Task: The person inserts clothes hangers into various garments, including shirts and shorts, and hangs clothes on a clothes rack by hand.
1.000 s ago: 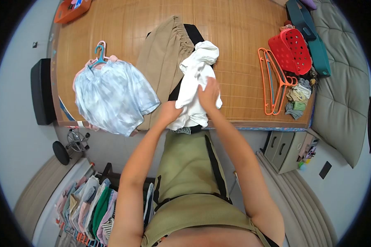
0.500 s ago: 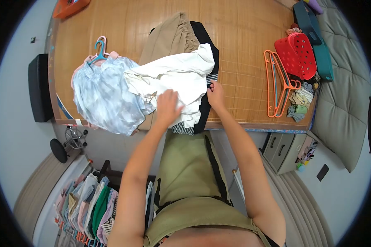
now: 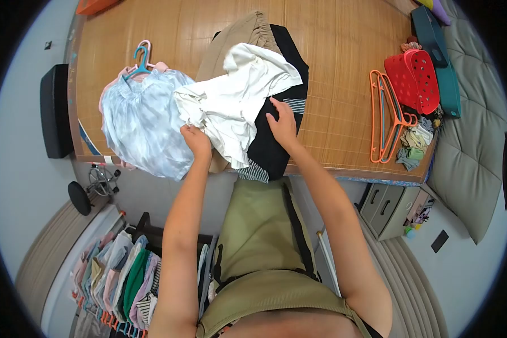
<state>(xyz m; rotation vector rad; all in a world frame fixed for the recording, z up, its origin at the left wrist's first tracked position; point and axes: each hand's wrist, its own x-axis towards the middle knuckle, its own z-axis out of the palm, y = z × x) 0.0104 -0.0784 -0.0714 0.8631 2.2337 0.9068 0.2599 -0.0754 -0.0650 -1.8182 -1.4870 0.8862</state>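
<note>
A crumpled white garment (image 3: pixel 231 98) lies over tan trousers (image 3: pixel 231 45) and a black garment (image 3: pixel 269 149). My left hand (image 3: pixel 197 142) pinches the white garment's lower left edge. Over the black garment, just right of the white cloth, is my right hand (image 3: pixel 283 123), its fingers apart and nothing in them. Striped cloth (image 3: pixel 294 106) shows beside that hand. To the left, a pale blue tie-dye top (image 3: pixel 146 121) lies over a pink one, with a blue hanger (image 3: pixel 142 61) at its neck.
Orange hangers (image 3: pixel 384 118), a red basket (image 3: pixel 412 81), teal bins (image 3: pixel 446 84) and small folded cloths (image 3: pixel 416 141) are at the right of the mat-covered surface (image 3: pixel 343 73). Clothes hang on a rack (image 3: pixel 135 281) at lower left. A drawer cabinet (image 3: pixel 390 205) stands lower right.
The white garment has been spread leftward, then turned and shifted, baring more of the black garment. My left hand has moved left to its edge; my right hand has moved slightly left and opened.
</note>
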